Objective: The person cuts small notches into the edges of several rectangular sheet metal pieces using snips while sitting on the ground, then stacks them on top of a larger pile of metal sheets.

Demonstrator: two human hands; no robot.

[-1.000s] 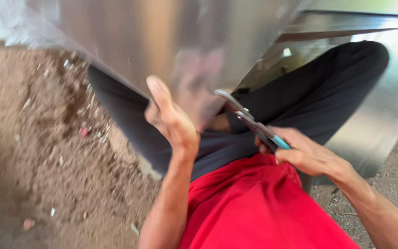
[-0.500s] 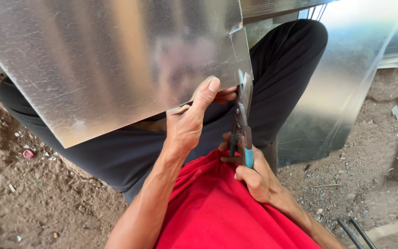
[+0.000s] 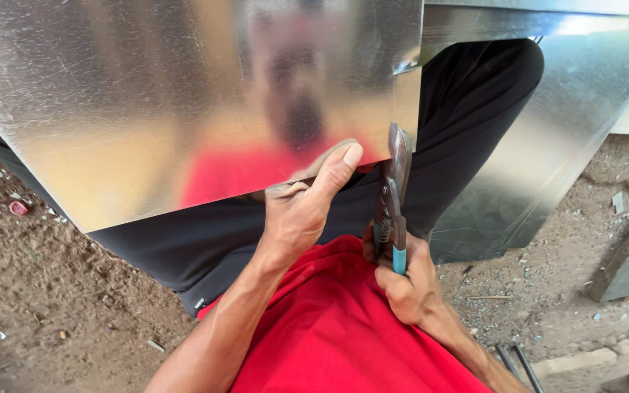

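Daylight, bright and diffuse, no hard shadows. Soft shade under the metal sheet (image 3: 183, 109) across the dark trousers (image 3: 467, 124). Sheet reflects a smeared, out-of-focus image, warm tint low down, mild glare along the top edge and on the second sheet (image 3: 562, 145) at right, near blown out. Left hand (image 3: 300, 211), right hand (image 3: 405, 284) and snips (image 3: 393, 196) sharp, no motion blur. Slight wide-angle stretch at frame edges; dirt ground (image 3: 38, 291) evenly lit

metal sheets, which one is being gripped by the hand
The large shiny galvanised sheet across the lap: the left hand pinches its lower edge beside the snips. The duller sheet at right lies untouched.
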